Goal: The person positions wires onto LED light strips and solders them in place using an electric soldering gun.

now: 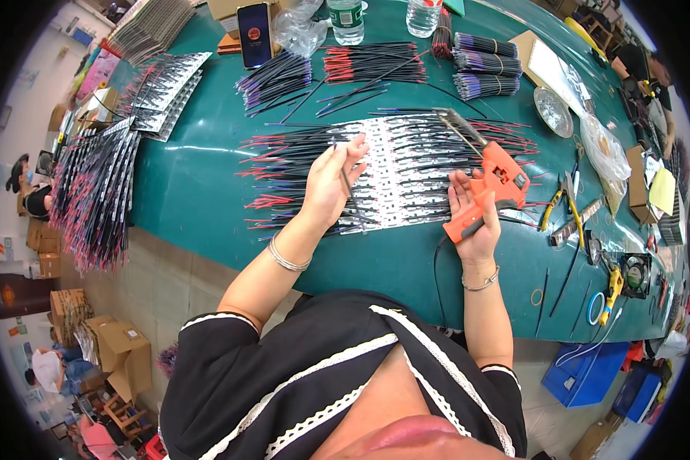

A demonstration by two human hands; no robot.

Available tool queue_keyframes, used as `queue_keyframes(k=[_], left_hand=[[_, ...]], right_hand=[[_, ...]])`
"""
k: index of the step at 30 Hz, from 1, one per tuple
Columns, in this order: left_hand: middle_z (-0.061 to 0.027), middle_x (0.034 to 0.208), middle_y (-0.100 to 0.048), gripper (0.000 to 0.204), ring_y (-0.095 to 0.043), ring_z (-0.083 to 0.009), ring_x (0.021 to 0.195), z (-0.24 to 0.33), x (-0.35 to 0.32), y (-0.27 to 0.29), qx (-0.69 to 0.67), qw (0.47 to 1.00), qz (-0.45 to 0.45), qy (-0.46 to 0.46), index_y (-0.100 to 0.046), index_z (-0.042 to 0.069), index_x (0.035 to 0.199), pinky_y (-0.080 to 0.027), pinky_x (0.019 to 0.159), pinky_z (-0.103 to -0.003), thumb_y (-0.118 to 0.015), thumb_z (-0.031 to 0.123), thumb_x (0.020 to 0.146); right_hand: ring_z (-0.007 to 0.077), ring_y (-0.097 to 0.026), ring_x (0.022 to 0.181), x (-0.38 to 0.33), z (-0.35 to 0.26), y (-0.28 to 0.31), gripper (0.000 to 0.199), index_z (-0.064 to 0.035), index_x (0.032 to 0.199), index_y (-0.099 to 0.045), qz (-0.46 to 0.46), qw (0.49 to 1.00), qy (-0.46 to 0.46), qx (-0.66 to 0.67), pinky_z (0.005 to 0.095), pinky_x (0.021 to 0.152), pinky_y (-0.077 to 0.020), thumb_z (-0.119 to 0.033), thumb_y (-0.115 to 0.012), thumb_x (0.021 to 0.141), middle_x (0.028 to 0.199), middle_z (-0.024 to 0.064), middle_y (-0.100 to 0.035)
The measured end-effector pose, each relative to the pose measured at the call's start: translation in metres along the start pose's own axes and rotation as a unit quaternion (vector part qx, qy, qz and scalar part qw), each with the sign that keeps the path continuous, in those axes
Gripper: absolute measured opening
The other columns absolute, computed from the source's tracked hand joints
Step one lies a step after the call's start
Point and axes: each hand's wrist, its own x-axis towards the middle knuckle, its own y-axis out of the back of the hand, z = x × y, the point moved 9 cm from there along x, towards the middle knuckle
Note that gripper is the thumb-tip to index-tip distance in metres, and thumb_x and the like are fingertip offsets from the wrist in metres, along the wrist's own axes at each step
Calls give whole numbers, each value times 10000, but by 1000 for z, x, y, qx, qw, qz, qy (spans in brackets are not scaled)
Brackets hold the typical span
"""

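My right hand (475, 222) is wrapped round the handle of an orange soldering gun (502, 178), its long thin metal tip pointing up and to the left. My left hand (333, 180) is raised over the work, fingers closed on a thin black wire (350, 196) that hangs down from it. Below both hands lies a sheet of white circuit boards (387, 192). Rows of black wires (280, 180) with red and blue ends stick out from both sides of the sheet.
Bundled wires (487, 65), loose wires (376, 63), a phone (254, 37) and water bottles (346, 21) stand or lie along the back of the green table (199, 165). Finished-looking wired boards (100, 184) are stacked left. Pliers (567, 201), a metal dish (552, 111) and a fan (635, 274) lie right.
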Motion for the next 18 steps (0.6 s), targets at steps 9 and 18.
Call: queue_keyframes(k=[9,18], left_hand=[[-149,1316,-352,277,-393,-250,1191,-5,54,48,-86,991,95,-48,-510,20,812,-351,962,-351,-355,214,935],[-148,926,-567,313,-553,-177,739,-1,57,38,-103,993,-14,-47,-507,28,867,-468,749,-337,-322,268,941]], right_hand=[[239,-358,1200,-5,1,-3,408,-58,1227,-346,2,1000,14,-22,340,1044,-209,-287,-416,896,1204,136,-442],[248,-380,1187,-3,2,-1,404,-44,1235,-352,5,1000,0,13,336,1036,-237,-255,-411,895,1193,148,-453]])
